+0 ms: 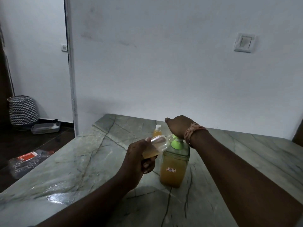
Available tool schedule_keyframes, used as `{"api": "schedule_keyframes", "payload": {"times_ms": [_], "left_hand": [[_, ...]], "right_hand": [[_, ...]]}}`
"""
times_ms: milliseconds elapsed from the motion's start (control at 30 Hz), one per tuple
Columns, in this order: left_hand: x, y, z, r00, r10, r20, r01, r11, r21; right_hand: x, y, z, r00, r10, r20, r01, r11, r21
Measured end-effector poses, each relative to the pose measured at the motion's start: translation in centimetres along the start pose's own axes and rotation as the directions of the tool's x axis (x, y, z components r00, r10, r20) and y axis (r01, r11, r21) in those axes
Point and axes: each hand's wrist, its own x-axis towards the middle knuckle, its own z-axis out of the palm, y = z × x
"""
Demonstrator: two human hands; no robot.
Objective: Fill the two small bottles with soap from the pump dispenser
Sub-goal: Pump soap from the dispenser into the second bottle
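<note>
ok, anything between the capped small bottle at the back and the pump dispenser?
Head view: the neck of the tilted open bottle, held by the left hand, crosses that stretch to the green pump. The capped bottle stands behind.

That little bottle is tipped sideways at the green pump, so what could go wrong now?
Soap might miss: the small bottle, held by the left hand, lies tilted with its mouth at the green pump, so a hard press by the right hand could squirt past it onto the counter. Tilted that far, the soap already inside might also run back out.
</note>
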Motion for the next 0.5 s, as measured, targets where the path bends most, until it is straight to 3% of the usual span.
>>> {"api": "schedule_keyframes", "payload": {"times_ms": [300, 500], "left_hand": [[0.5, 0.0, -0.3, 0.998, 0.064, -0.011, -0.064, 0.997, 0.033], [0.1, -0.1, 0.2, 0.997, 0.077, -0.004, -0.076, 0.991, 0.109]], "right_hand": [[0.1, 0.4, 0.0, 0.997, 0.016, -0.076, -0.009, 0.996, 0.091], [-0.2, 0.1, -0.9, 0.999, -0.026, -0.046, 0.025, 0.999, -0.023]]}}
